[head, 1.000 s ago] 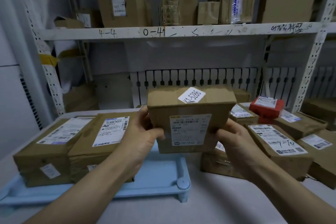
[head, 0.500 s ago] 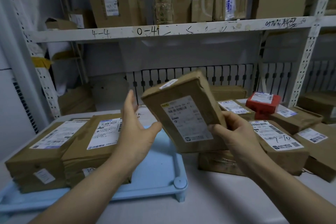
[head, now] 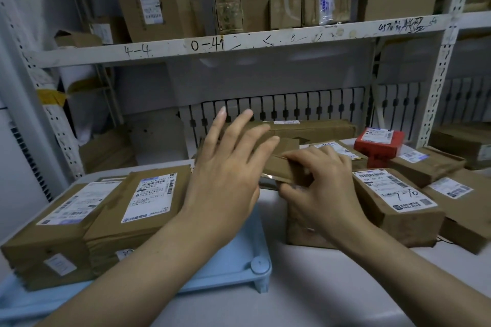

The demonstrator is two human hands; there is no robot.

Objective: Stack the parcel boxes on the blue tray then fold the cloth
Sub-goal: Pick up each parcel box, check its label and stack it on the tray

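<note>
— Parcel box [head: 281, 164]?
— Tipped flat now, label face no longer showing; half a second back held up at a slant. Hangs low, above the gap between blue tray [head: 239, 268] and the loose boxes on the table.
— Right hand [head: 316, 194]?
— Still curled round the near edge, fingers over the top, thumb beneath.
— Left hand [head: 228, 167]?
— Fingers straight and spread, now reaching over the box's left end; contact unclear.
— On the tray?
— Two labelled boxes [head: 106, 210] side by side at its left, unmoved.
— Cloth?
— Cannot tell.
</note>
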